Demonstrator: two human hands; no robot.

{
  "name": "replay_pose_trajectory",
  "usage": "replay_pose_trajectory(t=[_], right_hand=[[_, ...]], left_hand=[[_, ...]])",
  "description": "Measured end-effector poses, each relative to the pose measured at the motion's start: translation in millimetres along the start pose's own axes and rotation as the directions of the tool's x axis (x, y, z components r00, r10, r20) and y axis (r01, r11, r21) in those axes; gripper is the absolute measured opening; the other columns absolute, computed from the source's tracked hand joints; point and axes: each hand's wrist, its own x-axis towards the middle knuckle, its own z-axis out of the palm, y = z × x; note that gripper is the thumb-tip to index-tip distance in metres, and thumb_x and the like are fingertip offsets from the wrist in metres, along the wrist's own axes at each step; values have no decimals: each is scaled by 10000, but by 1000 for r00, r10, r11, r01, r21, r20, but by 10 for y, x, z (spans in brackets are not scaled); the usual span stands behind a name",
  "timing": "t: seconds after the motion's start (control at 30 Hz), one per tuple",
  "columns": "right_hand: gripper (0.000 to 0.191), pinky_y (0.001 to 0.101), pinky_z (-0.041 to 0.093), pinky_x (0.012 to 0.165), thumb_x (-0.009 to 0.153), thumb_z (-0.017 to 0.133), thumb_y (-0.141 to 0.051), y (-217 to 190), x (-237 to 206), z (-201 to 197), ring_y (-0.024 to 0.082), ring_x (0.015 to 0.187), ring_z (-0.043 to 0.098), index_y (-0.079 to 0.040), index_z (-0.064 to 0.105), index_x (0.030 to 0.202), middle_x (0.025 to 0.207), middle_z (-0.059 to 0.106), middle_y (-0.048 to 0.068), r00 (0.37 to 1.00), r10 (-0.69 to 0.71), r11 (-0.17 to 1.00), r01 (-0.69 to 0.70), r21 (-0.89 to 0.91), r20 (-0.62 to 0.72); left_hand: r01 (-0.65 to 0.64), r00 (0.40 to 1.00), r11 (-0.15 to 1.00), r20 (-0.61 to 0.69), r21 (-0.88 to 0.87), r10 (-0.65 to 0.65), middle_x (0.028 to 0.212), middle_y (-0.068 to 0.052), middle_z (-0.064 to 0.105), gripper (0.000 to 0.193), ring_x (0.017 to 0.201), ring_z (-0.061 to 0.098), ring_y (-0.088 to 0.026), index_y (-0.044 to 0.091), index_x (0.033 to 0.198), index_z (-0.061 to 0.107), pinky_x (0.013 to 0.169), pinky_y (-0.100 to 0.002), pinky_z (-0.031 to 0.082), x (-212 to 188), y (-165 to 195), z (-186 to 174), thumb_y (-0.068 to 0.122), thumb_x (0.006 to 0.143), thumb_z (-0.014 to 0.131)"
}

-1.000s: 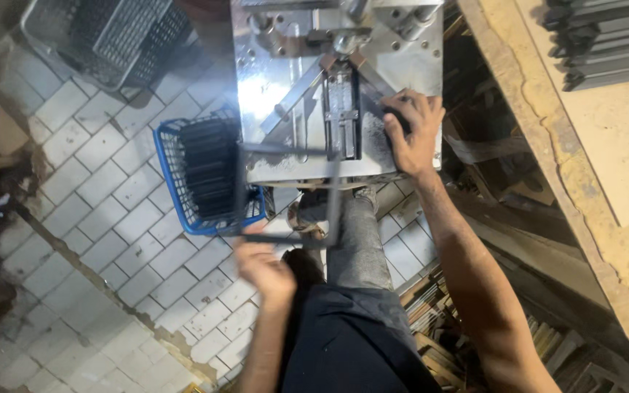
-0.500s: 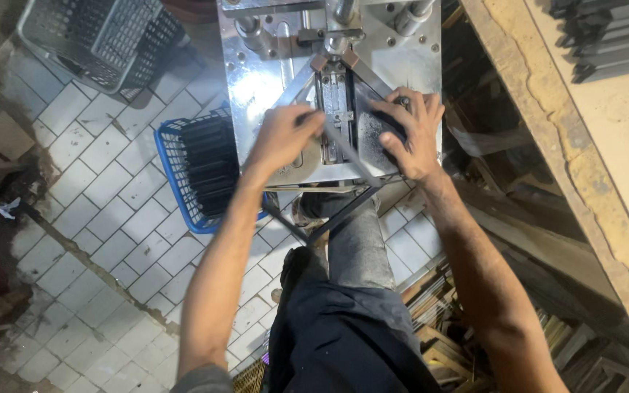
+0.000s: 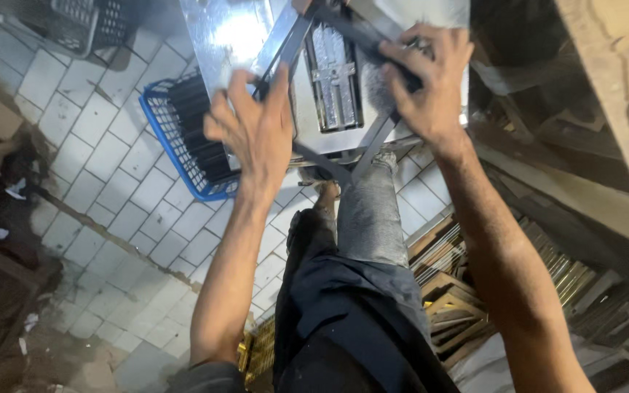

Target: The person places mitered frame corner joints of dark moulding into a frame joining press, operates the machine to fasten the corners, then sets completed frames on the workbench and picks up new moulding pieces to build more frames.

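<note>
Two dark metal strips (image 3: 307, 156) cross in a V over the near edge of the shiny machine plate (image 3: 234, 36). The left hand (image 3: 252, 135) presses one with fingers spread; the right hand (image 3: 427, 87) grips the other. They look stiff, thin and light, best held mid-length.
</note>
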Motion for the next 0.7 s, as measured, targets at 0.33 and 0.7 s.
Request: replay_pose_trajectory(t=[0.33,0.7], right_hand=[[315,450,331,863,937,809,-103,-177,165,14,292,1141,442,-112,782,1251,1173,535,71,999,-29,984,25,-175,-20],[281,462,321,854,993,803,-68,-91,42,89,290,1151,448,-101,778,1271,1122,577,68,998,-64,986,59,-157,-23]], left_hand=[[149,988,930,73,-335,-132,994,79,550,292,985,453,-197,269,1218,777,869,-398,324,155,-137,412,333,951,876],[127,990,949,87,-289,-106,983,78,529,249,995,447,-197,258,1231,775,842,-397,317,96,-158,414,332,1004,847]])
